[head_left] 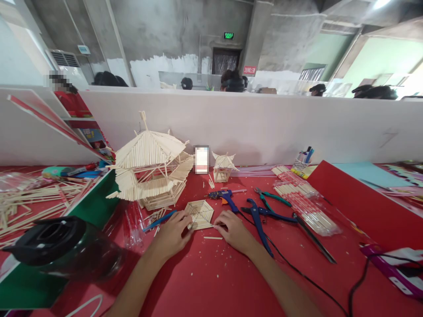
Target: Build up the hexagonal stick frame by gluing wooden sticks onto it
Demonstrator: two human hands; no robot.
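A flat hexagonal panel of wooden sticks (200,214) lies on the red table between my hands. My left hand (174,232) has its fingers curled and closed at the panel's lower left edge. On the other side, the thumb and fingers of my right hand (235,232) pinch at the panel's lower right corner. One loose stick (213,238) lies just below the panel. Behind it rest a blue glue gun (226,196), a small stick pavilion (224,166) and, to the left, a large stick pavilion (148,165).
Cutting pliers (272,197) and a blue cutter tool (257,220) lie to the right, near bagged sticks (302,196). A dark bottle (66,248) stands at left. A power strip (390,270) with black cables is at right. A white partition (257,127) runs behind; people sit beyond.
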